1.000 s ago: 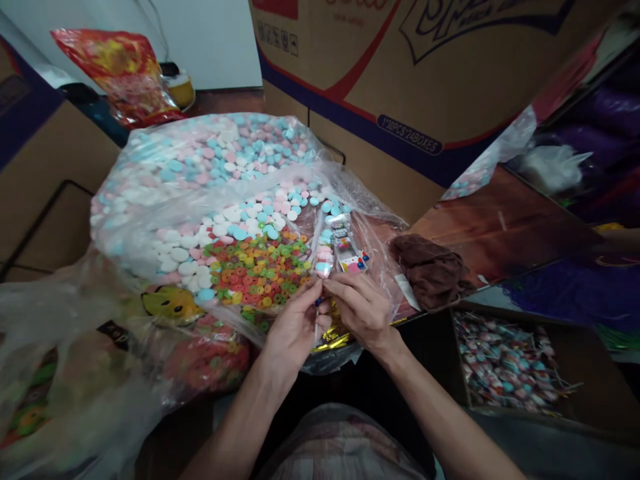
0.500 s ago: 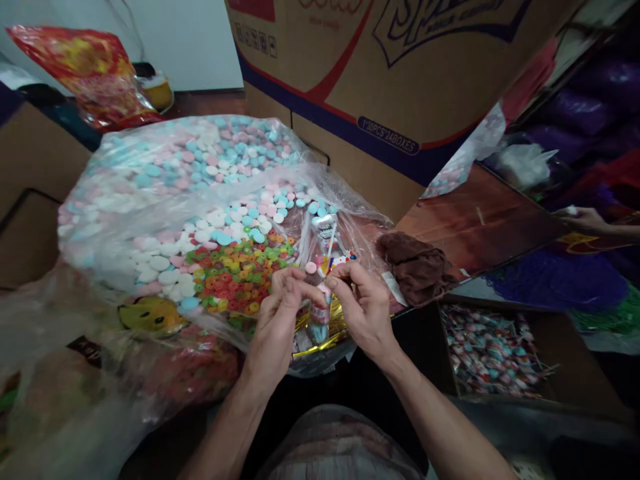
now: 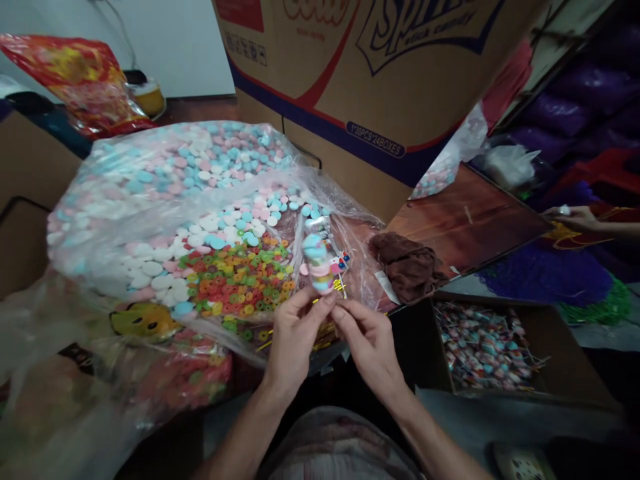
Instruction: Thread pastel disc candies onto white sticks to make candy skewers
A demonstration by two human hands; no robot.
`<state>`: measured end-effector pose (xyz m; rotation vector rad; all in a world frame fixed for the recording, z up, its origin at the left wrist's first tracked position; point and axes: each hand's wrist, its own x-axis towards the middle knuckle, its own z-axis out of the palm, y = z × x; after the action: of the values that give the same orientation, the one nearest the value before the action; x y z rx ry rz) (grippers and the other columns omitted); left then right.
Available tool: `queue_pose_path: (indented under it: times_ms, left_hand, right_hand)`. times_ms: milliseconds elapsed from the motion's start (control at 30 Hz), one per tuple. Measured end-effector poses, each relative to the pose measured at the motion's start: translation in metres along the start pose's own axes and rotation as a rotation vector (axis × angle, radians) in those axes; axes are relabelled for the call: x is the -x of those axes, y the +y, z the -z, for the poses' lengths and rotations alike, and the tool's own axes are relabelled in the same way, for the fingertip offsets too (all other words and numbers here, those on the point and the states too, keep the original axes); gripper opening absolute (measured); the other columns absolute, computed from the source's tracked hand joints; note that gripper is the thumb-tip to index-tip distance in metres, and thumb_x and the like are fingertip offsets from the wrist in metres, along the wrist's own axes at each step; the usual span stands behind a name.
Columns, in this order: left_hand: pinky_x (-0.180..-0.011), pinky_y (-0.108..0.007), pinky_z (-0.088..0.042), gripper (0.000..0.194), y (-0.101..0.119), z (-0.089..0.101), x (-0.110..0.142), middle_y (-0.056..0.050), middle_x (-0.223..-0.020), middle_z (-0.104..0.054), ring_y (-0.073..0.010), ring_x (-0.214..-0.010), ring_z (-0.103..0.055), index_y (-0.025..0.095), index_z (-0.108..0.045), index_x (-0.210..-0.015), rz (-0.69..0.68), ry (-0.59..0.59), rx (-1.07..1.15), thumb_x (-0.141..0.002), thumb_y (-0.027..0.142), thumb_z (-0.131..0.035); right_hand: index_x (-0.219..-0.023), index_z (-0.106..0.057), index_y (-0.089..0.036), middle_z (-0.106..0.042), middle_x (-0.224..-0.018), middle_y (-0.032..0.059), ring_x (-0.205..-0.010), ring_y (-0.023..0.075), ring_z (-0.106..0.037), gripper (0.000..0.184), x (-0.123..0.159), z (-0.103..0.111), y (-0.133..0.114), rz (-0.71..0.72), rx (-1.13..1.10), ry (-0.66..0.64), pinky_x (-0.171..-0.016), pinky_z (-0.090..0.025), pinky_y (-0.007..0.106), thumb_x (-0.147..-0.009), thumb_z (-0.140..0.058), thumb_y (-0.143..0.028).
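We see the left hand (image 3: 293,330) holding a small wrapped candy (image 3: 316,263) by its lower end, between thumb and finger. The right hand (image 3: 369,330) is pinched narrow just beside it; we cannot tell what its fingertips hold. The candy is above the near right part of the plastic bag (image 3: 210,190), to the right of the loose ring candies (image 3: 245,280). We think the pieces could slip out if the left pinch becomes weak, since the wrapper seems gathered there. Pressing too strongly could perhaps tear it.
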<state>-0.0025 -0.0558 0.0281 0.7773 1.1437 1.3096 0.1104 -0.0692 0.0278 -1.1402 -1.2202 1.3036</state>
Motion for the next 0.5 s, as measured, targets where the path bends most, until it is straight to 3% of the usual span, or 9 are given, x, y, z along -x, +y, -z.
queue_pose_path:
  times_ms: [100, 200, 267, 333, 433, 500]
  left_hand:
    - [-0.062, -0.022, -0.047, 0.015, -0.005, -0.009, 0.001, 0.000, -0.069, -0.068, -0.0110, -0.063, -0.060, 0.017, -0.073, -0.078, -0.096, -0.107, -0.261, -0.079, 0.031, -0.071]
    - [-0.079, -0.024, -0.049, 0.015, -0.006, -0.013, 0.002, -0.003, -0.090, -0.073, -0.0149, -0.085, -0.065, 0.018, -0.074, -0.087, -0.179, -0.240, -0.383, -0.081, 0.030, -0.069]
    - [-0.080, -0.025, -0.049, 0.019, -0.007, -0.011, 0.003, -0.004, -0.094, -0.074, -0.0151, -0.087, -0.065, 0.018, -0.073, -0.094, -0.147, -0.259, -0.390, -0.085, 0.032, -0.063]
    - [-0.076, -0.024, -0.049, 0.023, -0.007, -0.006, 0.001, -0.004, -0.093, -0.074, -0.0147, -0.083, -0.065, 0.018, -0.073, -0.094, -0.111, -0.246, -0.388, -0.089, 0.035, -0.058]
    - [-0.075, -0.024, -0.049, 0.023, -0.009, 0.005, -0.002, -0.004, -0.090, -0.074, -0.0151, -0.083, -0.066, 0.018, -0.073, -0.093, -0.118, -0.186, -0.402, -0.089, 0.035, -0.058]
    - [-0.076, -0.024, -0.049, 0.021, -0.011, 0.016, -0.004, -0.004, -0.088, -0.073, -0.0154, -0.083, -0.066, 0.018, -0.072, -0.092, -0.154, -0.115, -0.438, -0.088, 0.033, -0.059]
  right_hand:
    - [-0.077, -0.068, -0.016, -0.056, -0.065, -0.0017, -0.059, 0.0094, -0.045, 0.023, 0.018, 0.016, 0.012, -0.063, -0.063, 0.079, -0.056, -0.036, 0.022, -0.090, -0.063, -0.033]
    - [-0.080, -0.068, -0.017, -0.055, -0.065, -0.0028, -0.055, 0.0076, -0.040, 0.019, 0.025, 0.052, 0.023, -0.089, -0.281, 0.342, -0.053, -0.034, 0.021, -0.084, -0.070, -0.036]
    - [-0.085, -0.068, -0.018, -0.057, -0.073, -0.0036, -0.051, 0.0050, -0.033, 0.020, 0.022, 0.081, 0.024, -0.102, -0.457, 0.543, -0.055, -0.037, 0.020, -0.080, -0.073, -0.037]
    - [-0.088, -0.068, -0.017, -0.060, -0.079, -0.0006, -0.052, 0.0056, -0.036, 0.030, 0.018, 0.104, 0.016, -0.129, -0.546, 0.642, -0.053, -0.038, 0.021, -0.081, -0.070, -0.047]
    - [-0.078, -0.064, -0.016, -0.044, -0.058, -0.0051, -0.049, 0.0072, -0.037, 0.033, 0.023, 0.112, -0.006, -0.130, -0.562, 0.581, -0.052, -0.041, 0.022, -0.085, -0.064, -0.049]
    - [-0.069, -0.057, -0.019, -0.038, -0.052, -0.0059, -0.050, 0.0094, -0.041, 0.039, 0.039, 0.105, -0.022, -0.071, -0.483, 0.451, -0.068, -0.051, 0.031, -0.091, -0.056, -0.052]
